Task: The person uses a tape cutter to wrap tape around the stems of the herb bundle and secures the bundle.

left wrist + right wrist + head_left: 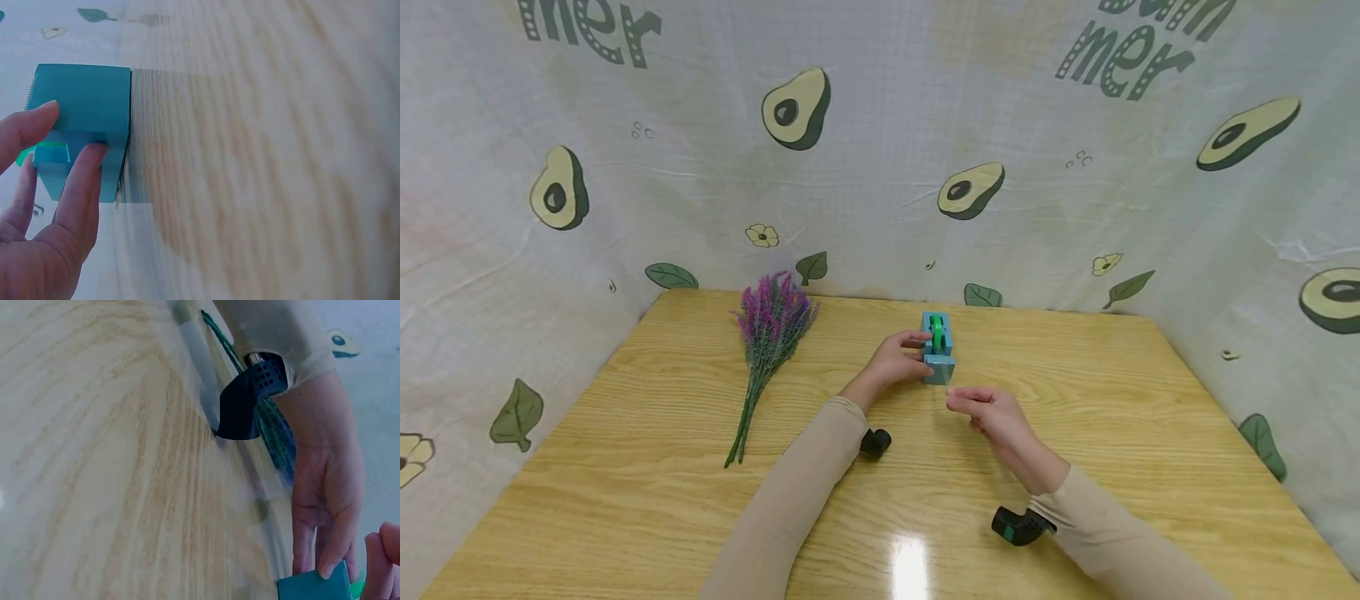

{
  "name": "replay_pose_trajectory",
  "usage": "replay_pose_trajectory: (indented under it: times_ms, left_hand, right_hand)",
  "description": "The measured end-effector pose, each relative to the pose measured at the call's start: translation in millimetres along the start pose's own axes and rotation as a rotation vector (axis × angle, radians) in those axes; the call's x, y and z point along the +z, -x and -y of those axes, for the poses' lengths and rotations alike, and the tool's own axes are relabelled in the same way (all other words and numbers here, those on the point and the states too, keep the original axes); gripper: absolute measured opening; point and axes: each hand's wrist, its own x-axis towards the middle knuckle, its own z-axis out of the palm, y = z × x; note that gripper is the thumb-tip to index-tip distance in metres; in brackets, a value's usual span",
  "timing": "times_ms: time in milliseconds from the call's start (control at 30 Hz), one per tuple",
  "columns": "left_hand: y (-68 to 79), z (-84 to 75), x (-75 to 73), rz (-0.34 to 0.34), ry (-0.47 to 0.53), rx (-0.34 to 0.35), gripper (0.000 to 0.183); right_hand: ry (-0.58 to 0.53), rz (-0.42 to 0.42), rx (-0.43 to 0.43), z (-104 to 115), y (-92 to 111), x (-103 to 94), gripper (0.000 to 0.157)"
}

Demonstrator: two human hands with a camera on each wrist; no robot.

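Observation:
A blue tape dispenser (pixel 939 372) with a green roll of tape (pixel 936 332) stands on the table toward the back. My left hand (pixel 895 364) grips it from the left side; in the left wrist view the thumb lies on the dispenser's blue front (pixel 84 94) and other fingers reach along its side. Just in front of the dispenser, my right hand (pixel 992 414) pinches the end of a clear strip of tape (pixel 948 384) between thumb and forefinger. Only the fingertips of the right hand (pixel 380 569) show at the corner of the right wrist view.
A bunch of purple artificial flowers (pixel 769 333) with green stems lies on the wooden table (pixel 647 467) to the left. Black wrist cameras (pixel 1021 527) sit below both forearms. A white curtain (pixel 880 125) printed with avocados hangs behind the table and along its sides.

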Motion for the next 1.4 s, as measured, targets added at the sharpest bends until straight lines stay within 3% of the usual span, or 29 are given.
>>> replay_pose_trajectory:
  times_ms: [667,1400]
  left_hand:
    - [0.4,-3.0,-1.2,0.005,-0.004,0.012,0.054]
    - [-2.9,1.7,-1.0,0.01,0.001,0.004,0.054]
  right_hand:
    - [0.004,0.016,0.034,-1.9,23.2,2.9,0.033]
    - [-0.04,0.061,0.037,-13.2,31.7,2.5,0.021]
